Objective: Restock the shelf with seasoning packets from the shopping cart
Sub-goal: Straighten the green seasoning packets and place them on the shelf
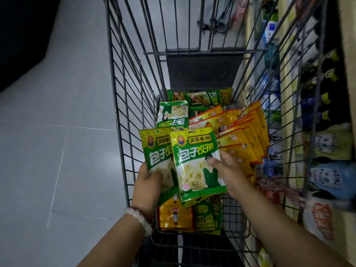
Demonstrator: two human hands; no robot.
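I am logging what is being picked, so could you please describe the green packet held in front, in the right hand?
The front green packet is a flat, glossy pouch with a yellow-green top band, white Chinese characters and a dumpling photo below. It is held upright over the cart, tilted slightly, overlapping a matching packet in the left hand. The right hand pinches its right edge, thumb on the front.

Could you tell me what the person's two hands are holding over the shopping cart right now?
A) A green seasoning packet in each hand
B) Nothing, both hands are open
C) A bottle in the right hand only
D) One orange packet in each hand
A: the left hand grips one green packet and the right hand pinches another green packet above the cart.
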